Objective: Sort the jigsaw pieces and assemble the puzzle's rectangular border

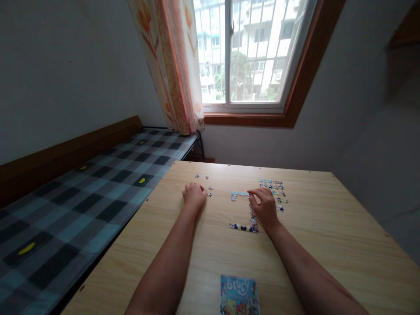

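Observation:
A partly joined jigsaw border (243, 227) lies on the wooden table (328, 236), with a short strip of its top edge (239, 194) further back. My right hand (263, 206) rests on the puzzle's right side, fingers pinched at the end of the top strip. My left hand (194, 195) lies curled in a loose fist on the table, beside a few loose pieces (209, 189); what is in it, if anything, is hidden. A cluster of loose pieces (274, 189) lies right of my right hand.
A small picture card (239, 295) with cartoon figures lies at the table's near edge. A bed with a checked cover (85, 192) stands along the left. A curtain (170, 65) and window (252, 52) are behind the table.

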`<state>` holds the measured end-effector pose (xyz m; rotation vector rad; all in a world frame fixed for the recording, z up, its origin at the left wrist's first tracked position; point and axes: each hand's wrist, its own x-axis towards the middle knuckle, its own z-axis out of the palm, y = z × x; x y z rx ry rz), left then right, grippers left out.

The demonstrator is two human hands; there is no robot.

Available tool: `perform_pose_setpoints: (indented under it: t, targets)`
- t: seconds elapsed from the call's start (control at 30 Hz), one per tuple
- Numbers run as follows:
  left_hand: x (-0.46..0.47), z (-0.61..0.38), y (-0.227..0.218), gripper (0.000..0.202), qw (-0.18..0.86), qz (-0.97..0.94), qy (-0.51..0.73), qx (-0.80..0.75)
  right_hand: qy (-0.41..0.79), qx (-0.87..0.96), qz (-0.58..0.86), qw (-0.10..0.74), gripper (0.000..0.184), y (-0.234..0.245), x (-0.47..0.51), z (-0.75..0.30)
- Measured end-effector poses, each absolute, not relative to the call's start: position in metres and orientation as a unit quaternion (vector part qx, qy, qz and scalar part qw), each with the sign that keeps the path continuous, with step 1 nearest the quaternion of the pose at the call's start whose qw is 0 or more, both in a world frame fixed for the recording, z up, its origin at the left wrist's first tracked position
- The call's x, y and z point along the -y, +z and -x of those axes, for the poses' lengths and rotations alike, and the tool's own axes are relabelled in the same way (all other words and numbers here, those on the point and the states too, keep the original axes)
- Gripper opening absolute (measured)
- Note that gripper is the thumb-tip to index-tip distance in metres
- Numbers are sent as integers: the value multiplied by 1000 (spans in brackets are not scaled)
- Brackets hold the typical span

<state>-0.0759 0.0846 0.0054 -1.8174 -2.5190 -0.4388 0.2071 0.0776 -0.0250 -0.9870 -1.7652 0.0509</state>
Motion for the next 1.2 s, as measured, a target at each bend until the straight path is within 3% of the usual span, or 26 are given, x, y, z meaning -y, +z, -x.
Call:
perform_pose_setpoints:
  t: [0.23,0.87,1.03,1.2]
  targets:
    - [-82,74,7,24,44,581,-149,799,15,733,406,545,13,-24,-77,-206]
    - [-85,78,8,12,9,574,-160,803,5,726,405,556,14,-26,-79,-209]
    - [-88,78,16,9,-116,609,-273,736,7,727,408,553,13,-24,-78,-208]
    - [-89,49,22,36,-340,604,-462,553,9,743,394,540,13,-18,-74,-205]
